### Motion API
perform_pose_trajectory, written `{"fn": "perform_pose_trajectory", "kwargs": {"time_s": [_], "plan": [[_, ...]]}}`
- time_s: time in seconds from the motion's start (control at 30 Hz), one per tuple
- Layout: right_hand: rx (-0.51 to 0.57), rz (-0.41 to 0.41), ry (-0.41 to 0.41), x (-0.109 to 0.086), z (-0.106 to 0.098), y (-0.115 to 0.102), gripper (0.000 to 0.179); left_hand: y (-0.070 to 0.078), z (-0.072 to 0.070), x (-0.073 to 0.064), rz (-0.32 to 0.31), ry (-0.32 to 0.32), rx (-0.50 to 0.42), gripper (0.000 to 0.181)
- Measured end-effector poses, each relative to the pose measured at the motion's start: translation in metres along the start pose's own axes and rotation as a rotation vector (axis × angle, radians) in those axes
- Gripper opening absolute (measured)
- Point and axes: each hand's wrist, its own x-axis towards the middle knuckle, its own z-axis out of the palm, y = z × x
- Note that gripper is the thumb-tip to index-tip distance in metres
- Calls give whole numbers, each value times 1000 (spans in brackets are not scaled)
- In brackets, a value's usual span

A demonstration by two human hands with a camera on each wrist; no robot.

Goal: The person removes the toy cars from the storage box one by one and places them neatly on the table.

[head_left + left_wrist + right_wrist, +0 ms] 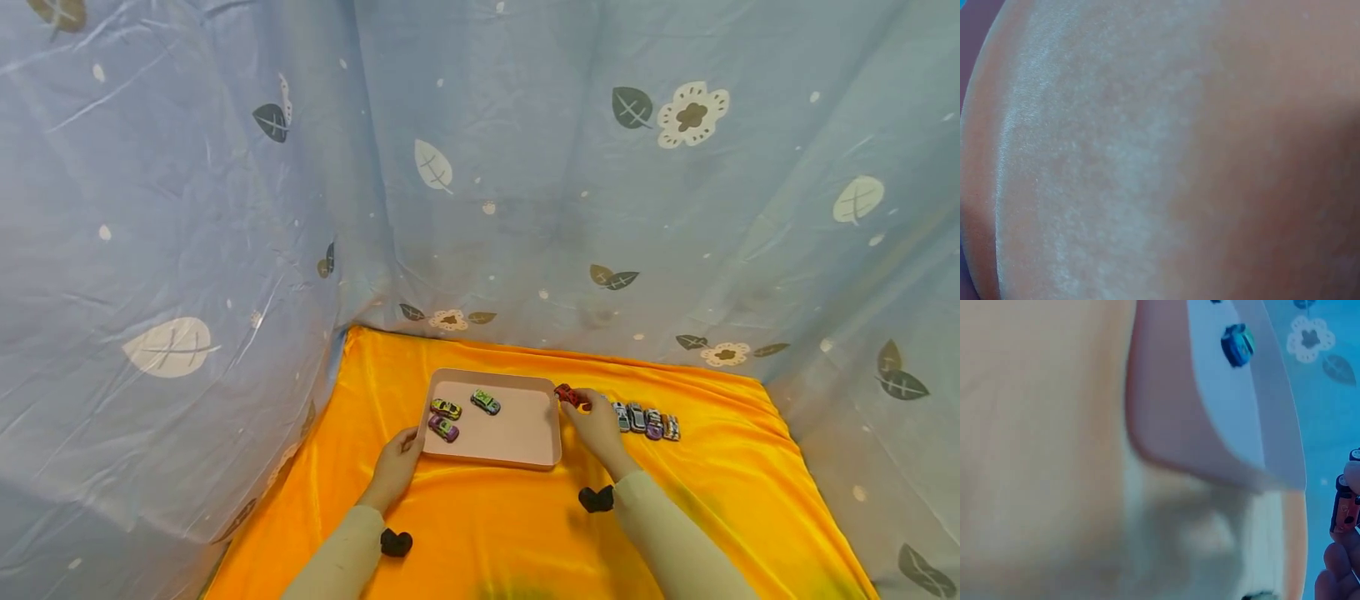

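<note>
A pink rectangular tray (517, 433) lies on the orange cloth, and my left hand (396, 468) grips its left edge near the front corner. Inside it, a yellow toy car (446, 408) and a purple-and-green toy car (443, 428) sit side by side at the left. A green-and-blue toy car (486, 402) stands apart from them, toward the back. Just off the tray's right rim, my right hand (598, 427) pinches a red toy car (568, 395). The right wrist view shows that car's side between fingers and thumb. Only blurred skin fills the left wrist view.
Right of the tray, several toy cars (637, 417) are lined up in a row on the orange cloth (720, 492), close beside my right hand. Pale blue patterned curtains (525, 208) hang around the back and sides. Black wrist-worn pieces (597, 499) show at both sleeves.
</note>
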Motion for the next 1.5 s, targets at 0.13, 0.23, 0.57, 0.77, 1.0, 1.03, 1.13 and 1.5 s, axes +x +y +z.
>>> {"fn": "perform_pose_trajectory", "kwargs": {"time_s": [0.13,0.23,0.57,0.77,1.0,1.03,1.13,1.5], "plan": [[19,24,26,-10,-10,16,44,1,0,0,13,7,6,46],[38,51,34,-18,-17,26,48,1,0,0,22,11,22,47],[54,179,26,-37,-29,46,52,5,1,0,10,13,38,48],[89,229,31,-43,-28,56,51,5,3,0,9,11,35,48],[121,349,-7,-48,-22,78,61,4,3,-1,14,-4,22,49],[126,350,-14,-48,-20,80,63,4,2,-1,14,-1,24,48],[143,342,-22,-46,-15,82,70,3,0,-1,7,4,26,48],[143,342,22,-45,-11,84,73,4,-1,-1,-7,-6,34,49]]}}
